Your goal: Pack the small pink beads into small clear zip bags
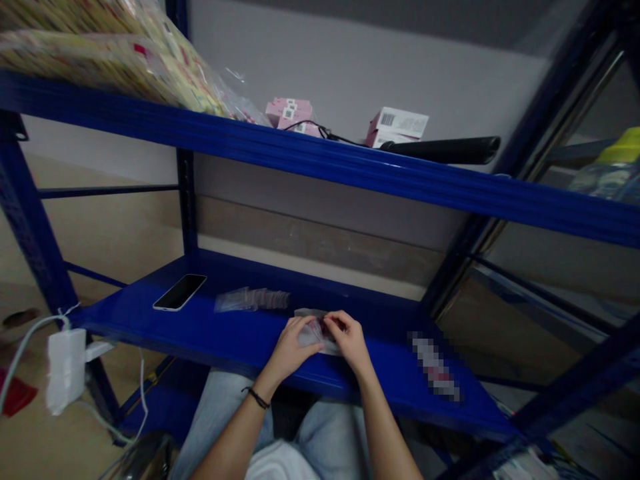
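Note:
A small clear plastic bag (311,335) with something reddish in it lies near the front of the blue shelf (200,328). My left hand (291,347) grips the bag's left side between thumb and fingers. My right hand (349,335) is closed in a pinch at the bag's right part; what exactly its fingertips hold is too small to make out. Left of the hands, a row of overlapping small clear bags (253,299) is spread along the shelf.
A phone (181,292) lies at the shelf's left. A blurred-out strip (434,365) lies at the right. On the upper shelf (320,153) are pink boxes (290,112), a white-topped box (404,122), a black rod (450,149) and a large bag of packets (125,67). A white power strip (66,370) hangs left.

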The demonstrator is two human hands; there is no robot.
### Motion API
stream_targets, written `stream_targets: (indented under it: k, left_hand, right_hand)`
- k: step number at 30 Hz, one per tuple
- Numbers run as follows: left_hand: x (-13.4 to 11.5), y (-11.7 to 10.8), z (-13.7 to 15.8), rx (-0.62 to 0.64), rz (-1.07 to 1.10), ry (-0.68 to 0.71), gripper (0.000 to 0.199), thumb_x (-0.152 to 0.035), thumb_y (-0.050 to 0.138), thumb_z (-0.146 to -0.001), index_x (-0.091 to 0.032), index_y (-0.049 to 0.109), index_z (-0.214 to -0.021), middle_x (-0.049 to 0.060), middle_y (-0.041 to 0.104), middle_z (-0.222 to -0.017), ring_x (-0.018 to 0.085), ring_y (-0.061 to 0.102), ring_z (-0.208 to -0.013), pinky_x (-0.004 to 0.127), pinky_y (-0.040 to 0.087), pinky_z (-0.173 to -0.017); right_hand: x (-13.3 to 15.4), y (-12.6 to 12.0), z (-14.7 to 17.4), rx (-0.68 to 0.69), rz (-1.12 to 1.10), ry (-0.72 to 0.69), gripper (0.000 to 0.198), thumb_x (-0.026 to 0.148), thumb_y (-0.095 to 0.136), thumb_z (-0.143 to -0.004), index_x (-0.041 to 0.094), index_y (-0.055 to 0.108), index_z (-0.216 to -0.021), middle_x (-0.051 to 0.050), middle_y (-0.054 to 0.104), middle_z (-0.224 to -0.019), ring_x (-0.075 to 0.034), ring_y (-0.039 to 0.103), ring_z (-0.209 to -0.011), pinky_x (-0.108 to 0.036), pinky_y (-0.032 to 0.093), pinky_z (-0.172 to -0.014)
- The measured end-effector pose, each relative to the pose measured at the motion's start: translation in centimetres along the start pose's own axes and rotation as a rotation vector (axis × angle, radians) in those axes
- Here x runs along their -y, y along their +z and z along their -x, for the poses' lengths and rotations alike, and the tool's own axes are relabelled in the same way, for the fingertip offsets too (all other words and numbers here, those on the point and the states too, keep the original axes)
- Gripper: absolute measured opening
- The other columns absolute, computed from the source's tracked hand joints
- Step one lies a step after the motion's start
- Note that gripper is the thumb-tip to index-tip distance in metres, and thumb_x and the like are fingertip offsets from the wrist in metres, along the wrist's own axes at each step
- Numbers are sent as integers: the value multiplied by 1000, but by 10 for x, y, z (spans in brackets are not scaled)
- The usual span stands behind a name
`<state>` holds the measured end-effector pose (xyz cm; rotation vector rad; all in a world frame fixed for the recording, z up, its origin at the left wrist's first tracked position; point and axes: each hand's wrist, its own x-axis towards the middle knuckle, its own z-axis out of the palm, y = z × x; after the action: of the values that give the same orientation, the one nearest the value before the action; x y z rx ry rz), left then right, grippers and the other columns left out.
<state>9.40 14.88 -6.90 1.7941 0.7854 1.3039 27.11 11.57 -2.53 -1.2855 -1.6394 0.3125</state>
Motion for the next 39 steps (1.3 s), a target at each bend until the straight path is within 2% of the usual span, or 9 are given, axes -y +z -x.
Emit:
stream_targets:
  k: [2,4,7,11,17,27,32,36,39]
  left_hand:
    - [-1,0,0,-5,5,1,58,-28,87,-61,-28,69,-117,11,66,-115,32,58,-111,45,44,-99]
    - [-2,0,0,-10,14,-6,55,-28,86,-63,-28,69,-116,10,67,-113,31,59,-109,44,44,-99]
    - [-3,-2,-1,-31,62,-62,46,-31,81,-70,-26,69,-115,8,68,-108,29,61,-107,41,43,-99]
    - [-2,-5,-2,-10,222,-133,42,-39,70,-82,-22,65,-120,8,69,-112,27,60,-111,37,42,-101]
    - [-2,-9,1,-31,518,-235,46,-51,61,-89,-20,62,-123,9,68,-118,27,60,-113,32,45,-95]
    - [0,-12,4,-3,863,-253,45,-49,65,-87,-17,66,-119,9,69,-101,24,62,-99,31,44,-90]
    - [-3,-12,5,28,666,-190,43,-44,67,-88,-18,65,-122,10,68,-111,26,59,-109,32,41,-95]
    - [-3,-8,4,83,376,-146,45,-38,73,-82,-19,65,-121,8,68,-108,26,60,-105,34,43,-93]
    - [-3,-5,2,103,281,-116,45,-33,76,-78,-18,66,-120,9,68,-109,26,61,-103,36,44,-94]
  right_hand:
    - [8,-1,-2,75,12,-41,28,38,53,-92,20,74,-88,-5,71,-86,-18,64,-79,-26,49,-72]
    - [6,-7,-2,62,23,-22,29,37,50,-94,21,75,-94,-6,73,-93,-19,66,-85,-27,50,-77]
    - [-17,-21,1,-19,119,67,29,34,49,-93,20,73,-98,-8,73,-98,-22,67,-88,-31,51,-80]
    - [-50,-33,9,70,341,99,26,25,49,-88,20,73,-94,-8,73,-98,-24,66,-91,-33,49,-82]
    - [-56,-21,19,137,485,-9,23,19,48,-88,21,72,-88,-6,69,-91,-21,63,-89,-29,46,-81]
    - [-62,-15,19,195,519,-44,22,22,49,-92,19,71,-91,-7,67,-94,-20,61,-89,-28,45,-81]
    - [-52,-19,15,143,406,-32,26,28,49,-94,19,72,-87,-8,68,-90,-21,62,-86,-30,46,-79]
    - [-19,-16,7,-7,130,50,27,38,53,-94,19,72,-92,-7,69,-90,-20,64,-81,-29,48,-74]
    - [10,-7,3,56,1,5,28,41,55,-94,20,73,-92,-6,70,-91,-19,64,-84,-28,48,-77]
